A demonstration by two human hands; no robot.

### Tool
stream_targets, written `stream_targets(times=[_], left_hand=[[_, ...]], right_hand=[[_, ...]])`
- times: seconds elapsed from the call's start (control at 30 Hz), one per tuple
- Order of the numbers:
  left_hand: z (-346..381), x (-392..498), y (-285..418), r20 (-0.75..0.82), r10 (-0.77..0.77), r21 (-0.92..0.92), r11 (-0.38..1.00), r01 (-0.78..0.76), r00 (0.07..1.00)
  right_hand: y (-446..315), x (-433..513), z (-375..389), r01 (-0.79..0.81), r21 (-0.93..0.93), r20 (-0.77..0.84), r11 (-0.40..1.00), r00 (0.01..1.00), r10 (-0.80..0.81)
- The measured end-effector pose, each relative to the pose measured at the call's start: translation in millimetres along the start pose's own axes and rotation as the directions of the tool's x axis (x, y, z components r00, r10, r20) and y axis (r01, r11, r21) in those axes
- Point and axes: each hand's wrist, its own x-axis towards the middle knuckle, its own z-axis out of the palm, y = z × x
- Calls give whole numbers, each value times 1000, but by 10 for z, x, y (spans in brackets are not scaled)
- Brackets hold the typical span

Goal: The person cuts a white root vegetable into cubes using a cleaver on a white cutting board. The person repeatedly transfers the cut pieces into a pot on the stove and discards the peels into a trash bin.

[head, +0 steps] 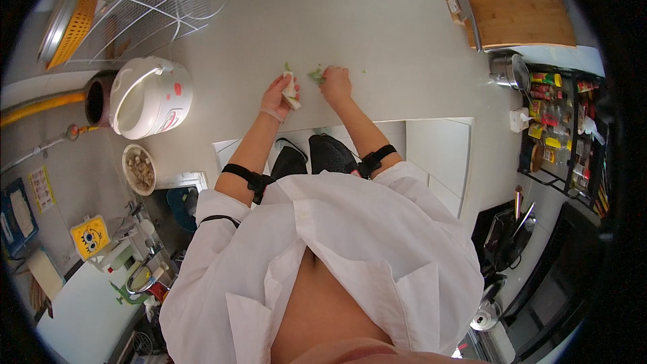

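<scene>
My left hand point(277, 94) grips a folded white piece point(289, 90), cloth or paper, above the front part of the pale countertop point(384, 25). A bit of green shows at its upper end. To the right, my right hand point(337, 86) is curled with its fingertips at a small clump of green vegetable scraps point(316, 75). The curled fingers partly hide what they hold. Tiny green crumbs point(363, 71) lie on the counter just right of that hand.
A white rice cooker point(151, 98) and a bowl of pale food pieces point(139, 169) stand at left, beside the sink point(174, 182). A wire rack point(151, 10) is behind them. At right are a wooden cutting board point(510, 5), a cleaver point(467, 15), a metal pot point(508, 70) and a condiment rack point(561, 131).
</scene>
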Motion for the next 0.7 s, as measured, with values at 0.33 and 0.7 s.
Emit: stream_targets(times=[0.33, 0.7], left_hand=[[-53, 56, -13, -22, -21, -36, 999, 20, 1000], [-156, 46, -33, 9, 7, -30, 1000, -7, 1000]], right_hand=[[-68, 44, 84, 27, -195, 46, 980, 999, -18], [-381, -85, -326, 2, 221, 100, 975, 995, -25]])
